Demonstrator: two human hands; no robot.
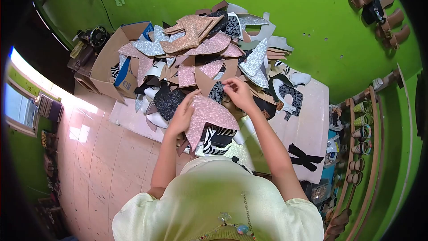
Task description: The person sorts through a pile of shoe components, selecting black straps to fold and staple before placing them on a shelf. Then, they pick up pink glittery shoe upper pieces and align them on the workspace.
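Left hand (182,115) on pink glitter piece (209,116), right hand (239,94) near patterned piece (217,93), fingers curled, both grips unclear, heap (189,31) on counter (314,129), center frame

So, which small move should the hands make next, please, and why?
Probably the right hand should move down to the right side of the large pink glitter piece: the left hand is at its left edge, but the right fingertips are up near the black patterned piece.

Pale short-sleeved top (196,203) — beaded necklace (242,229) — thin dangling chain (246,210).
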